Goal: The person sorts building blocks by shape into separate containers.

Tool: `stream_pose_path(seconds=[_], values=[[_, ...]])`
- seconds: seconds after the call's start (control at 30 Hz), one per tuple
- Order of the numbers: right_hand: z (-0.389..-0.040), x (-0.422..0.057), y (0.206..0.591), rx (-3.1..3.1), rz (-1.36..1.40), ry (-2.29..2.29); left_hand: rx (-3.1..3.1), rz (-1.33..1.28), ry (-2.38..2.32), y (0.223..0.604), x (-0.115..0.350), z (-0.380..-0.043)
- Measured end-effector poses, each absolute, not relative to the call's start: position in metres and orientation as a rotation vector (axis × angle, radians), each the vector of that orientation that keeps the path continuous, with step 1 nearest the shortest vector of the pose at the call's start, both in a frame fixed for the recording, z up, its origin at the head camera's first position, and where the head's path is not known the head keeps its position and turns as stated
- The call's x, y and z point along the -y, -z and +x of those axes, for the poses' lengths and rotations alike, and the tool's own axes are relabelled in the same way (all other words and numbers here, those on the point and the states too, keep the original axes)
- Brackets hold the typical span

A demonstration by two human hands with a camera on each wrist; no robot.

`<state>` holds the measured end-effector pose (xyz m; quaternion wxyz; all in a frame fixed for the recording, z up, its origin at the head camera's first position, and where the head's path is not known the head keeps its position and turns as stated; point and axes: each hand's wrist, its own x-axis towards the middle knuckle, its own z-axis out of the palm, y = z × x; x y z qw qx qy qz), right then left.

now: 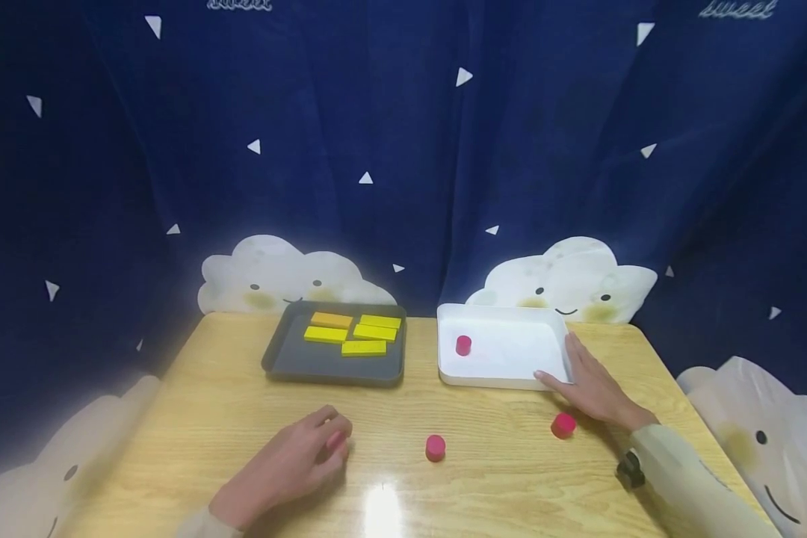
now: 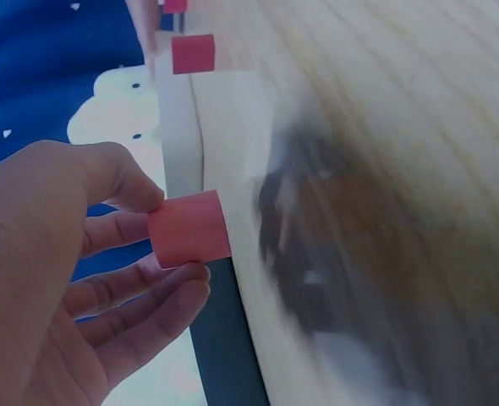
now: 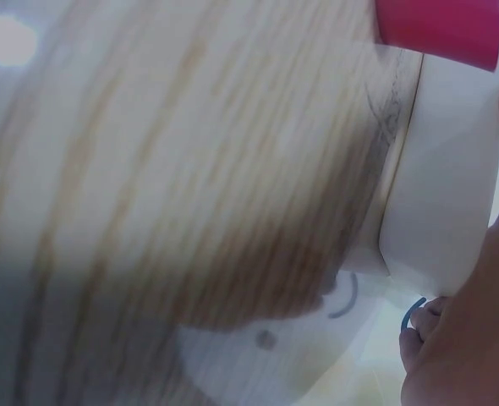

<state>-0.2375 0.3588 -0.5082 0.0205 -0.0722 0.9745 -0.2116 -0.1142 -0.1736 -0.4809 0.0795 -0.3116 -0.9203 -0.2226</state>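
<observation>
My left hand [image 1: 292,457] is above the table, left of centre, pinching a red cylindrical block [image 2: 190,230] between thumb and fingers. At the right, my right hand [image 1: 597,390] touches the near right corner of a white tray [image 1: 504,381]. Its thumb lies by the front rim and its fingers lie along the right side, fairly straight. Inside that tray, toward the left, stands one red cylinder [image 1: 463,345]. Another red cylinder [image 1: 435,448] stands on the table between the hands, and a further red cylinder [image 1: 563,426] is just below the right hand.
A dark grey tray [image 1: 336,377] at the back left holds several yellow blocks [image 1: 364,348] and an orange block [image 1: 332,320]. Both trays stand near the back edge of the wooden table [image 1: 498,486]. A blue curtain [image 1: 403,149] with white clouds hangs around it.
</observation>
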Motion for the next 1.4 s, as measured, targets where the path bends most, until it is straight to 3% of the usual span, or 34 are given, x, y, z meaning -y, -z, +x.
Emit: stream_pose_path(seconds=[1.4], values=[[-0.24,-0.36,0.509,-3.016,-0.226,0.655,2.569,-1.124,0.562,0.444,0.112,-0.162]])
